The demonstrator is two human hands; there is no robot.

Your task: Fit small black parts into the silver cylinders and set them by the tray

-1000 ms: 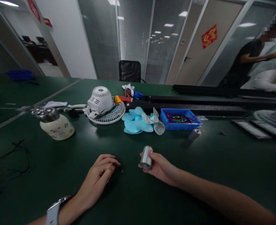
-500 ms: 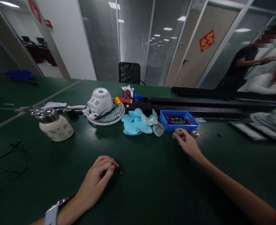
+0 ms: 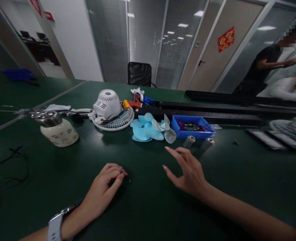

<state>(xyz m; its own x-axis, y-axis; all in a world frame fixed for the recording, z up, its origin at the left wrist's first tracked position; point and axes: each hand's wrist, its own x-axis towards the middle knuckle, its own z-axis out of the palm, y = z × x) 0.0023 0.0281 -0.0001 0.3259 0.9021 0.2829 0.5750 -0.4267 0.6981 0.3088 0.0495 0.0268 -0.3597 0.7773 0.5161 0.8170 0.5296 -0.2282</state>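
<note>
My left hand (image 3: 107, 183) rests on the green table, fingers curled and the thumb tip against the index finger. Whatever may be between those fingertips is hidden. Just right of them lies a small ring-shaped piece, perhaps a nut (image 3: 130, 181). My right hand (image 3: 188, 172) hovers over the table with thumb and index finger spread, nothing between them. Beyond it, two short silvery metal cylinders stand in front of the blue bin: the left cylinder (image 3: 189, 142) and the right cylinder (image 3: 208, 144). Light-blue fan blades (image 3: 144, 129) and a clear fan blade (image 3: 170, 135) lie left of them.
The blue bin (image 3: 194, 134) holds wires and green parts. Left of the blades sit a white fan housing (image 3: 107, 105) on its grille, an orange power drill (image 3: 134, 105) and a cream flask (image 3: 59, 134). Black rails (image 3: 213, 115) lie behind. Two people are at the far right.
My right hand has let go of the left metal cylinder and drawn back toward me and leftward, its fingers opening. The cylinder stays standing by the bin. My left hand has barely moved.
</note>
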